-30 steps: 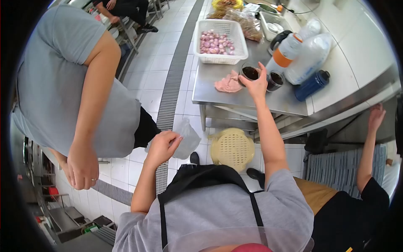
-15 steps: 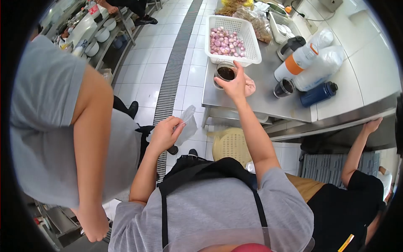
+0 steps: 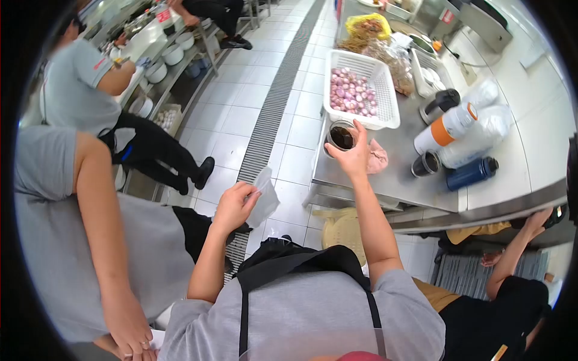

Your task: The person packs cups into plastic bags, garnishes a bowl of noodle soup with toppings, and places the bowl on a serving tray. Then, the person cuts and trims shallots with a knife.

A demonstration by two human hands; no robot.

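My right hand (image 3: pixel 351 150) is wrapped round a glass (image 3: pixel 341 136) of dark liquid at the near left corner of the steel table (image 3: pixel 397 189). A pink cloth (image 3: pixel 377 157) lies just right of that hand. Behind the glass stands a white perforated basket (image 3: pixel 385 120) with small red shallots (image 3: pixel 352 93) in it. My left hand (image 3: pixel 233 207) pinches a thin clear plastic bag (image 3: pixel 265 201), which hangs over the tiled floor, away from the table. A second glass (image 3: pixel 425 163) of dark liquid stands farther right on the table.
A white and orange bottle (image 3: pixel 445 129), a dark blue bottle (image 3: pixel 472 174) and plastic-wrapped items (image 3: pixel 490 135) line the table's right side. Below its front edge is a yellow perforated stool (image 3: pixel 343 234). One co-worker (image 3: pixel 84 240) stands close on my left, another (image 3: pixel 494 313) on my right.
My view has shifted, so the table sits lower and farther right. Both hands keep their holds. At the left, another person in grey has come into view, and the near co-worker's hand has moved lower.
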